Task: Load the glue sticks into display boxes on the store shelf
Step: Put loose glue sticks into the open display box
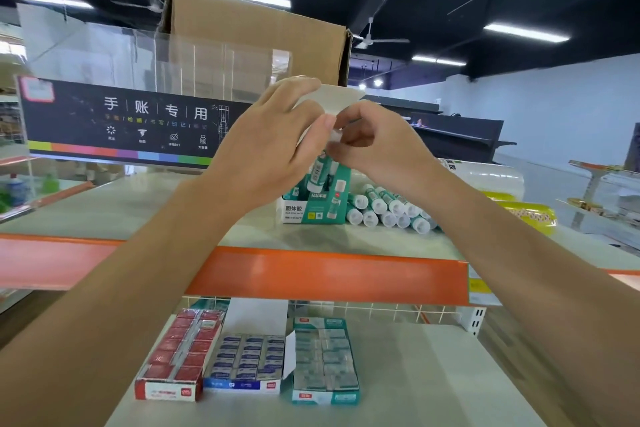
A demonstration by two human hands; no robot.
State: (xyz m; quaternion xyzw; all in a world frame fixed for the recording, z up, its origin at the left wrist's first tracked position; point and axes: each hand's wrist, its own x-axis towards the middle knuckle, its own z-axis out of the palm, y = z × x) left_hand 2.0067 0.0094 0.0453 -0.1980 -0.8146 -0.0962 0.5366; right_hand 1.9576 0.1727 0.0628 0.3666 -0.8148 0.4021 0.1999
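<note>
Right hand (377, 146): the white cap end of a glue stick (320, 172) is pinched between thumb and forefinger, with the other fingers curled under. Left hand (273, 146): the fingers are curved up against a white flap (341, 97) and the thumb is set close to the same cap. Whether anything is actually gripped by it cannot be told.

The stick is held tilted, base down, just above the teal display box (311, 210), in which a few sticks are already stood. The box is seated on the upper shelf (138, 204). Loose glue sticks (388, 210) are piled on their sides just beside it, to the right.

Handling, as judged: the tube is expected to be light, rigid plastic with a smooth, somewhat slippery label. It is round, so rolling is likely once it is laid down. A grip on the barrel is preferred to the cap, since the cap could be pulled off.

A cardboard carton (256, 35) is stood behind the box, and an orange price strip (325, 274) is fitted along the shelf edge.
</note>
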